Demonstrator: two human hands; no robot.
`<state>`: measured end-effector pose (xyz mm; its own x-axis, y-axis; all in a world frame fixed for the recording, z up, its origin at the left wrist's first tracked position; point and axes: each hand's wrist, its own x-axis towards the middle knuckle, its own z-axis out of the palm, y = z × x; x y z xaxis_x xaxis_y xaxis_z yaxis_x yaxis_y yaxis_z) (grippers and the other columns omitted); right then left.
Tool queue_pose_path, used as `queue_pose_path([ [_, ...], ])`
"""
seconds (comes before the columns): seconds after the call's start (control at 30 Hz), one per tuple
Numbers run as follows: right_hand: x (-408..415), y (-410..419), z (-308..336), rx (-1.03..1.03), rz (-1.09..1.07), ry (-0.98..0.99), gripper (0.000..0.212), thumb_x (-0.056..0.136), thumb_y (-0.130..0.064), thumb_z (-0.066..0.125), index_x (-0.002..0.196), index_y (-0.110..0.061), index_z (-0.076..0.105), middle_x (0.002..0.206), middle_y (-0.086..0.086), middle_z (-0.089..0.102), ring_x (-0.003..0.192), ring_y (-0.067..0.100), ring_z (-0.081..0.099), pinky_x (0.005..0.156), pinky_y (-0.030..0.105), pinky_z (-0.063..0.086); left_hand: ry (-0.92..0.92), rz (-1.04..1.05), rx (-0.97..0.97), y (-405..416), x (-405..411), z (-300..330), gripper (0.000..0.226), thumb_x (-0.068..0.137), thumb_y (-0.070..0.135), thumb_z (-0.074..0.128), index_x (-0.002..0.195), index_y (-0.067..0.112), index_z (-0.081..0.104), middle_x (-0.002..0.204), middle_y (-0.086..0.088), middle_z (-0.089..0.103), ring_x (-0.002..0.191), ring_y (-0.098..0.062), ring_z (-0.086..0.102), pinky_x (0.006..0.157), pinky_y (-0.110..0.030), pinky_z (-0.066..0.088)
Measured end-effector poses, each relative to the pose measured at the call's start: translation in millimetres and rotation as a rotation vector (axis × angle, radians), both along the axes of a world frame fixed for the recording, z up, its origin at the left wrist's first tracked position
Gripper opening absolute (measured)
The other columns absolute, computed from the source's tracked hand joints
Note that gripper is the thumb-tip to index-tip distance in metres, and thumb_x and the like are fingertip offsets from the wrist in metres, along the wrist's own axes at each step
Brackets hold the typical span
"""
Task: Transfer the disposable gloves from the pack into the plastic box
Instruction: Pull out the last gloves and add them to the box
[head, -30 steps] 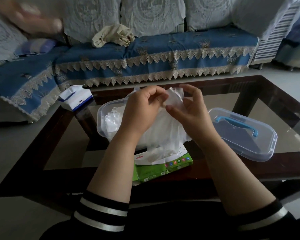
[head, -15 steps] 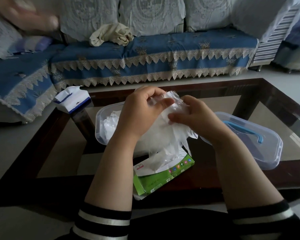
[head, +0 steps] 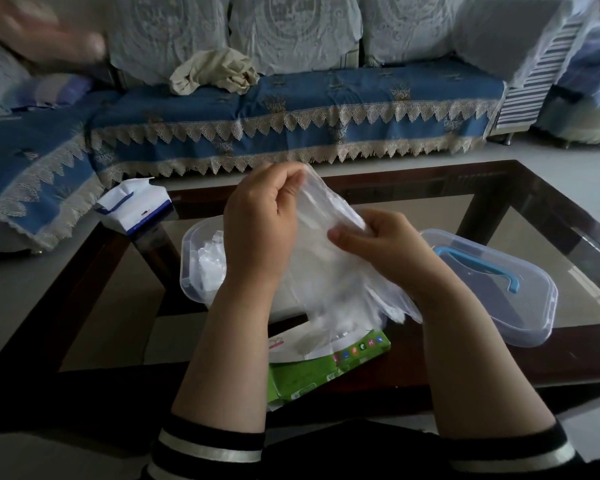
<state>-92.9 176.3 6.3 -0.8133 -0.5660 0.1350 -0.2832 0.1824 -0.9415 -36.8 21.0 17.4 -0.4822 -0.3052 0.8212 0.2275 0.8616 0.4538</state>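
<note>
A thin clear glove hangs between two hands above the open box, its lower end trailing toward the green pack on the glass table. The left hand pinches the glove's upper edge; the right hand pinches its side. More gloves already lie in the box, whose lid with a blue handle rests to the right. The film is likely to cling, so gathering it loosely and lowering it well inside the box before letting go should keep it from springing out.
</note>
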Motion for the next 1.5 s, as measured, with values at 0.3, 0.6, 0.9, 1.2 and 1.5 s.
queue_pose_path([
  [0.3, -10, 10, 0, -0.022, -0.052, -0.13, 0.01, 0.084, -0.027, 0.071, 0.089, -0.018, 0.07, 0.068, -0.005, 0.07, 0.059, 0.003, 0.065, 0.063, 0.02, 0.054, 0.021, 0.107, 0.101, -16, 7, 13, 0.026, 0.102, 0.024, 0.048, 0.104, 0.008, 0.069, 0.075, 0.018, 0.058, 0.069, 0.008, 0.058, 0.06, -0.004, 0.039],
  [0.6, -15, 21, 10, -0.173, 0.026, -0.317, 0.028, 0.073, -0.043, 0.067, 0.085, -0.017, 0.072, 0.078, 0.001, 0.072, 0.065, 0.018, 0.063, 0.059, 0.021, 0.053, -0.157, 0.232, 0.285, -39, 1, 8, 0.024, 0.102, 0.024, 0.047, 0.104, 0.016, 0.069, 0.073, 0.016, 0.06, 0.068, 0.008, 0.056, 0.064, -0.009, 0.043],
  [0.9, -29, 17, 1, -0.281, -0.221, -0.445, 0.022, 0.087, -0.03, 0.067, 0.07, -0.016, 0.072, 0.092, 0.004, 0.074, 0.081, 0.018, 0.059, 0.073, 0.033, 0.052, -0.28, 0.242, 0.463, -52, -15, -3, 0.022, 0.104, 0.025, 0.042, 0.101, 0.019, 0.063, 0.071, 0.011, 0.061, 0.067, 0.002, 0.055, 0.065, -0.019, 0.044],
  [1.2, -35, 35, -6, -0.486, -0.599, -0.341, 0.012, 0.094, -0.027, 0.058, 0.09, -0.016, 0.062, 0.078, -0.01, 0.063, 0.06, 0.003, 0.046, 0.056, 0.021, 0.044, -0.107, 0.335, 0.855, -70, -19, -21, 0.026, 0.102, 0.009, 0.04, 0.125, 0.018, 0.048, 0.106, -0.004, 0.06, 0.081, -0.007, 0.063, 0.062, -0.014, 0.05],
  [1.5, -30, 39, 8, -0.776, -0.453, -0.289, 0.012, 0.098, -0.019, 0.05, 0.089, -0.017, 0.057, 0.068, -0.009, 0.06, 0.061, 0.002, 0.056, 0.06, 0.019, 0.048, -0.962, 0.648, 0.335, -74, -20, -33, 0.027, 0.098, 0.01, 0.047, 0.119, 0.006, 0.062, 0.114, -0.016, 0.062, 0.1, -0.03, 0.057, 0.077, -0.033, 0.039],
])
